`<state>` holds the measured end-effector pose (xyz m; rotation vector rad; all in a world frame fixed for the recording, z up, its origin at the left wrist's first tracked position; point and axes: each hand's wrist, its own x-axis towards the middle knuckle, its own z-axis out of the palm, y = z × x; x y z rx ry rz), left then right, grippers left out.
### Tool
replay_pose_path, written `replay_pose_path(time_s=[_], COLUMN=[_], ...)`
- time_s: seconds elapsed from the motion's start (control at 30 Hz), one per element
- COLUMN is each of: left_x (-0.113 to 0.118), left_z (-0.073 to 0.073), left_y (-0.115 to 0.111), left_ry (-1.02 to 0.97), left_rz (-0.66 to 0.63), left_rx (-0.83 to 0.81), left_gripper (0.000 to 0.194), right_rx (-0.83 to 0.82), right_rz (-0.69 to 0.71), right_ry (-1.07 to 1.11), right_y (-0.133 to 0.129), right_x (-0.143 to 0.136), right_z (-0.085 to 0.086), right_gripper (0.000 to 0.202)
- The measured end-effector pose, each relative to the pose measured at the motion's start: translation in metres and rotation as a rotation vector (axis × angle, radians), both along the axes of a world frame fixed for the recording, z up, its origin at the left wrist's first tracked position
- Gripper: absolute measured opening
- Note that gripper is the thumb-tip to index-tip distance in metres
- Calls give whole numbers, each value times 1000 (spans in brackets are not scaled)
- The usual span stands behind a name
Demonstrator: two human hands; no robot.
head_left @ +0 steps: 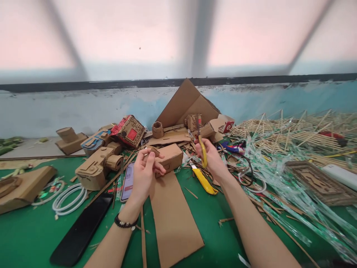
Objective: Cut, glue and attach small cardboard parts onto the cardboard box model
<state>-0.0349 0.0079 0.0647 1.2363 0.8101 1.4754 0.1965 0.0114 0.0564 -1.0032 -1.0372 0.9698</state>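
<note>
My left hand is closed, pinching a small cardboard piece between thumb and fingers. Behind it lies a cardboard box, partly covered by the fingers. My right hand grips scissors by their yellow handles, the blades pointing up. Whether the blades are apart is hard to see. Below the left hand, a long flat cardboard strip stretches toward me over the green table. A yellow utility knife rests on the table just under my right hand.
Cardboard camera models and a black phone lie to the left, beside a coiled white cable and a lit phone. Clear plastic strips and thin wooden sticks crowd the right. A folded cardboard sheet leans on the wall.
</note>
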Motion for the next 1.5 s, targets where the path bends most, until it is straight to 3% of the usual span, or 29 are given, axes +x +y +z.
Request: replay_pose_path(time_s=[0.07, 0.33, 0.67, 1.17, 1.5], left_x=[-5, -22, -7, -6, -5], left_z=[3, 9, 0, 0, -1], left_y=[2, 10, 3, 3, 3], left_ry=[-11, -143, -67, -72, -68], left_rz=[11, 136, 2, -17, -20], left_rx=[44, 142, 89, 76, 68], left_gripper=[35, 32, 37, 43, 41], right_rx=[7, 7, 228, 236, 141], right_rz=[97, 179, 75, 42, 70], right_ry=[-83, -328, -652, -737, -721], right_y=[-4, -23, -20, -22, -26], right_x=[-18, -58, -64, -64, -66], right_z=[-2, -6, -18, -17, -13], right_gripper=[58, 46, 39, 31, 40])
